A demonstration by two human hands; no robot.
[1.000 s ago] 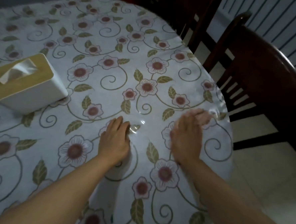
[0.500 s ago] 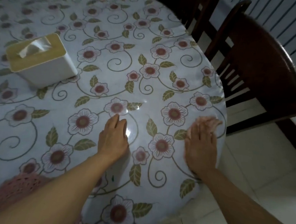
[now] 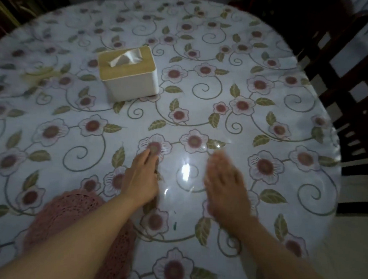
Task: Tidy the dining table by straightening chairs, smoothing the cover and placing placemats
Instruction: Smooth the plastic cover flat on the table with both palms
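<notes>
The floral cover lies over the whole dining table, glossy and mostly flat, with a bright glare patch and a faint curved crease near the middle of the near side. A dark wooden chair stands at the right edge, close against the table. A pink crocheted placemat lies on the near left, partly under the left forearm; it looks like the only one in view. A white tissue box with a tan lid sits left of centre, farther off.

The left hand rests flat on the cover, fingers straight and together. The right hand lies just right of the glare, palm down; motion blur hides whether its fingers are spread, though they seem extended.

My reading: smoothing is under way, the near crease remains, and more placemats are probably left to set.
</notes>
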